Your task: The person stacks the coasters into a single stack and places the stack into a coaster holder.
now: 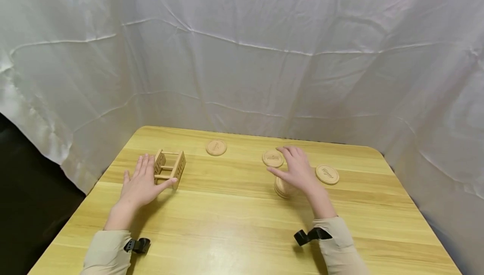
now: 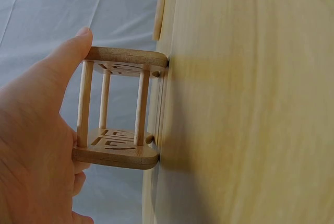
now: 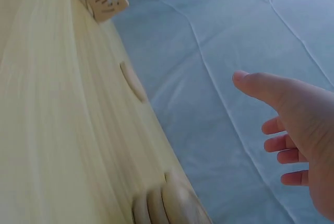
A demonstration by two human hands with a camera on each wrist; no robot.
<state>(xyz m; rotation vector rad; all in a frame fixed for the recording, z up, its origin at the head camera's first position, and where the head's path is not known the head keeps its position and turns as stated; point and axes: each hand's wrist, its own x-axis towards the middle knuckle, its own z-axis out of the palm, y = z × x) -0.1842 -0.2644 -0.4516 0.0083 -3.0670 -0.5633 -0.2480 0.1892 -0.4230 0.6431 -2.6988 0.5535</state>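
While the left hand [image 1: 140, 184] spans the small wooden rack [image 1: 180, 169], thumb against one slotted end panel and fingers along the other, the right hand [image 1: 298, 169] hangs over a stack of round wooden coasters [image 1: 282, 187]. Left hand: grips the rack across its width. Right hand: thumb and fingers well parted, holding nothing; right wrist view shows it apart from the stack. Rack stands on the left part of the bench [image 1: 227, 220], its two panels joined by thin dowels. Three single coasters lie flat: one [image 1: 216, 147] between rack and stack, near the far edge; one [image 1: 272, 158] just beyond the stack; one [image 1: 327, 174] right of the right hand. Pale curtain [image 1: 242, 77] behind.
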